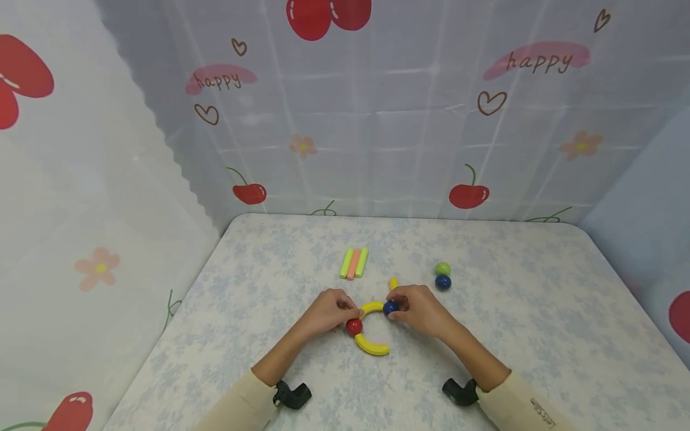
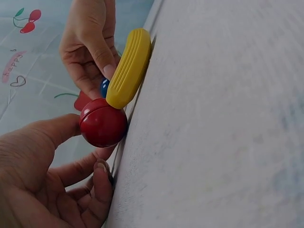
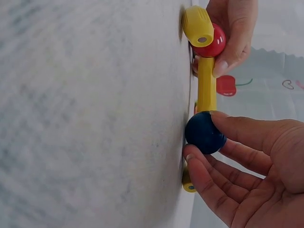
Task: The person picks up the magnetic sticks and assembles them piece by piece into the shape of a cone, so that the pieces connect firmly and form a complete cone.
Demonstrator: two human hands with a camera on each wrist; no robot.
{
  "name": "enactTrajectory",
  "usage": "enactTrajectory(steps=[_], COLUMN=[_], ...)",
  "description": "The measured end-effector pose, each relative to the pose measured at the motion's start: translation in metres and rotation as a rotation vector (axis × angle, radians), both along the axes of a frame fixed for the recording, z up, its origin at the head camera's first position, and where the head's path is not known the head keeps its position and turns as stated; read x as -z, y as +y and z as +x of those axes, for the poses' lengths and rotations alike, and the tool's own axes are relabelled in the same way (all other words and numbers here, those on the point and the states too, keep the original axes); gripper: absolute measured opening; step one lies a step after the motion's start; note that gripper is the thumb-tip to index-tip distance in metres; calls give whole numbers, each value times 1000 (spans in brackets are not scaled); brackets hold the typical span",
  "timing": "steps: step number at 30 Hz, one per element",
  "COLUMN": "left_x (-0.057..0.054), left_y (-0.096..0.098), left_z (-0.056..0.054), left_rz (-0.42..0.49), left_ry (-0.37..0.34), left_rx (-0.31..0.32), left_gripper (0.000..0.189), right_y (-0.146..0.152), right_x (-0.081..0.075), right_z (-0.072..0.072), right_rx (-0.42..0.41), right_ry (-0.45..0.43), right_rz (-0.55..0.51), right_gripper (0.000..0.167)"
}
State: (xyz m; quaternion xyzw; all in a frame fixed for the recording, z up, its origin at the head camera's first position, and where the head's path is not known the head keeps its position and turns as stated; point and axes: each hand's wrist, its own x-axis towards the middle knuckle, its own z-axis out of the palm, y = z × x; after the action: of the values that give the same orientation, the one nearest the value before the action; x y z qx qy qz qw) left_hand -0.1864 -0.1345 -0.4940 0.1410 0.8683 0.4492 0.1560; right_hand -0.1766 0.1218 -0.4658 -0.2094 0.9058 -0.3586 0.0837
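My left hand pinches a red ball between thumb and fingers. Across from it, my right hand holds a dark blue ball at its fingertips. One curved yellow rod bridges the two balls. From the red ball a second curved yellow rod reaches toward the near side, and its free end shows a small metal disc in the right wrist view. Behind the right fingers another yellow piece lies partly hidden.
Beyond the left hand lie two yellow-green sticks with an orange stick between them. A green ball and another blue ball sit together at the right. Printed curtains stand behind the table's far edge.
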Motion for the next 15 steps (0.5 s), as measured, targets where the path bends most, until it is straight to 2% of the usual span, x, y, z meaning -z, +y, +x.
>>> enactTrajectory(steps=[8,15], left_x=[4,6], left_y=[-1,-3], left_z=[-2,-4], left_rz=[19,56], left_ry=[2,-6], left_rx=[3,17], left_gripper=[23,26], right_y=[0,-5], right_x=[-1,0], right_z=[-2,-10], right_rx=[-25,-80], right_ry=[25,32], right_rz=[-5,-24], right_gripper=[27,28])
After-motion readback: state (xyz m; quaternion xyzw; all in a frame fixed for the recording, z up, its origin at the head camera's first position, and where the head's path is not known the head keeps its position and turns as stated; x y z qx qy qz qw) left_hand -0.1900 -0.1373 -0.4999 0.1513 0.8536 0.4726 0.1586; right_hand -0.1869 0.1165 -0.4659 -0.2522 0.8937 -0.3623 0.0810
